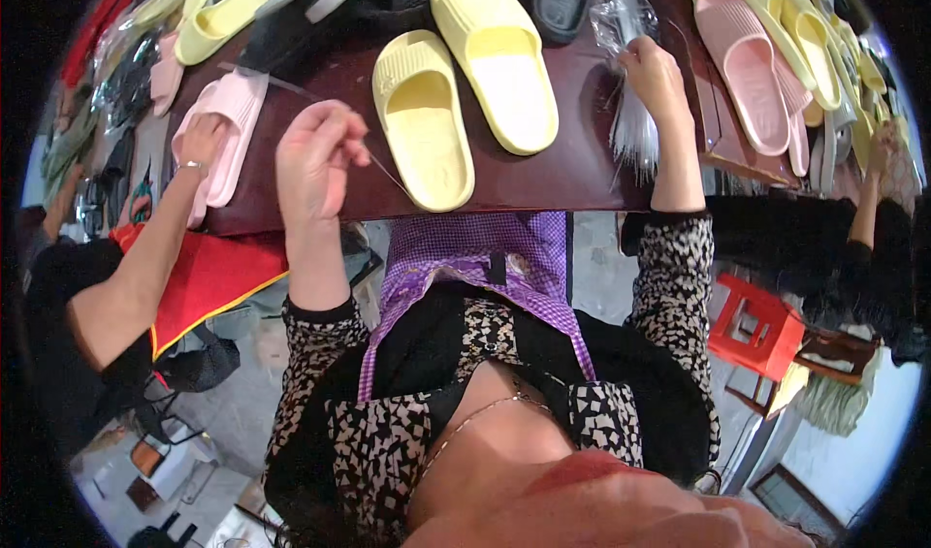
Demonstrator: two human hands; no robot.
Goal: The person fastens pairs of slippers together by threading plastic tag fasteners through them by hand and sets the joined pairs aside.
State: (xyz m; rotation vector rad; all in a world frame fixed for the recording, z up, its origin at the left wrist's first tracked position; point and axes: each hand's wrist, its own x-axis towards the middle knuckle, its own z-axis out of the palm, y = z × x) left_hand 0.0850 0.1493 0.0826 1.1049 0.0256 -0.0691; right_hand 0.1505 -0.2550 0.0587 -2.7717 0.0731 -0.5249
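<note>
Yellow slides (424, 136), smooth insoles, left one's strap ribbed, lie side by side on the glossy dark-red worktop (582, 179). Left hand (320, 155), left of the slides: raised, fingers curled, pinching a thin clear strand (388, 172). Right hand (656, 71), right of the slides: arm extended, fingertips at a bundle (635, 141) of fine clear strips; can't tell if gripping. Left slide's heel: at worktop's near edge. Bare gap between slides and bundle.
</note>
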